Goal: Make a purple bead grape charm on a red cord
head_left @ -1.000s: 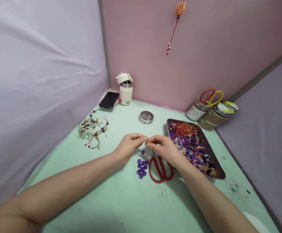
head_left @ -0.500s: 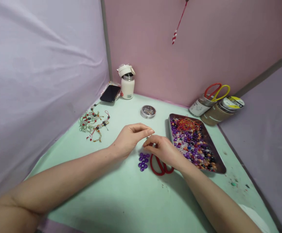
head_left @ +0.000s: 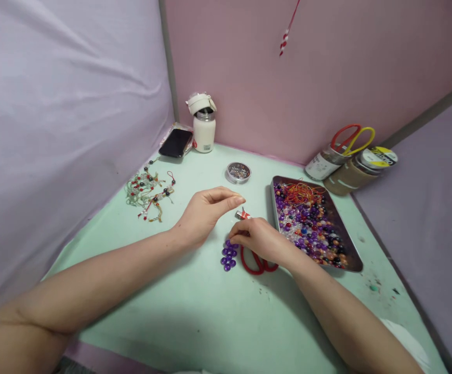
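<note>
My left hand (head_left: 206, 213) hovers over the green table (head_left: 195, 311) with thumb and forefinger pinched together; what it holds is too thin to make out. My right hand (head_left: 259, 240) is lowered to the table, fingers curled at the top of a small heap of purple beads (head_left: 228, 257), and it rests over red-handled scissors (head_left: 255, 262). A small red and white piece (head_left: 243, 214) lies just beyond the right hand's fingers. To the right stands a metal tray (head_left: 351, 257) full of mixed beads and red cord.
Finished beaded strands (head_left: 148, 189) lie at the left. A phone (head_left: 175, 143), a white flask (head_left: 203, 123) and a round tin (head_left: 238, 172) stand at the back. Jars with scissors (head_left: 350, 156) lean at the back right. Cloth walls close in on the left, back and right sides.
My hands, pinched together a second ago, have parted. The right hand dropped down to the purple beads; the left stayed raised. The view tilted down a little.
</note>
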Motion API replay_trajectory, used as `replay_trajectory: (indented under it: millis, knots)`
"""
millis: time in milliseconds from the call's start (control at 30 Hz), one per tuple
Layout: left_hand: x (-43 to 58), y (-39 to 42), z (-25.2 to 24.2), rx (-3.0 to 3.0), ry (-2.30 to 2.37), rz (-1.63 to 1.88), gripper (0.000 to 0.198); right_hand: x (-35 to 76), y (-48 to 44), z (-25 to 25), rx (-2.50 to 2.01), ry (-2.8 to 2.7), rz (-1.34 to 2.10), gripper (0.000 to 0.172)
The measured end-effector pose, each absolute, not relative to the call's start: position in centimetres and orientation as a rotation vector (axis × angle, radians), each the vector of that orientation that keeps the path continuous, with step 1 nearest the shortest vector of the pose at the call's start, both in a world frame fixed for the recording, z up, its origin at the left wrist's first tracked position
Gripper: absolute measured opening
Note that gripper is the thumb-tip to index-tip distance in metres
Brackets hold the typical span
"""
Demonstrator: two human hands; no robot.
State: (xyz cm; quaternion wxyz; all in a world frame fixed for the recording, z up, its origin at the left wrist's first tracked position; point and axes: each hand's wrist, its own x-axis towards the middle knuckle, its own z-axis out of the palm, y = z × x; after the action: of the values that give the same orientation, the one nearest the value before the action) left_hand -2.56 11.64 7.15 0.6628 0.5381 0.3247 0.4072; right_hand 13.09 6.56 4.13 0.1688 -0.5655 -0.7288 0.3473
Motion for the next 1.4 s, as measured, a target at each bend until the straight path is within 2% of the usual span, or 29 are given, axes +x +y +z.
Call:
replay_trajectory:
  millis: [267, 467, 633, 800, 1000, 1167, 1400]
  knots:
    - [-2.3, 12.5, 6.0, 1.143, 0.744, 0.915, 0.02, 13.6, 6.8, 4.0, -1.656, -2.125, 0.891, 0.018]
    - [-2.1, 13.7, 4.5, 1.043, 0.741, 0.925, 0.021, 14.0, 4.7, 7.4, -2.037, -2.329, 0.569, 0.013]
    - [-2.3, 15.0, 2.7, 1.001, 0.739, 0.919, 0.025, 13.0, 1.8, 8.8, -1.615, -2.792, 0.744, 0.02]
    - [-2.3, 15.6, 1.9, 0.984, 0.783, 0.933, 0.024, 12.4, 1.0, 8.1, -1.559, -2.884, 0.628, 0.032]
    - [-2.4, 15.4, 2.3, 0.997, 0.779, 0.915, 0.028, 12.5, 1.6, 7.8, -1.596, -3.01, 0.48, 0.026]
    - [-2.4, 15.3, 2.5, 0.982, 0.784, 0.913, 0.028, 12.8, 1.7, 7.9, -1.62, -3.015, 0.443, 0.029]
    - [-2.4, 15.4, 2.2, 0.997, 0.769, 0.915, 0.027, 12.9, 2.1, 7.8, -1.695, -2.98, 0.454, 0.019]
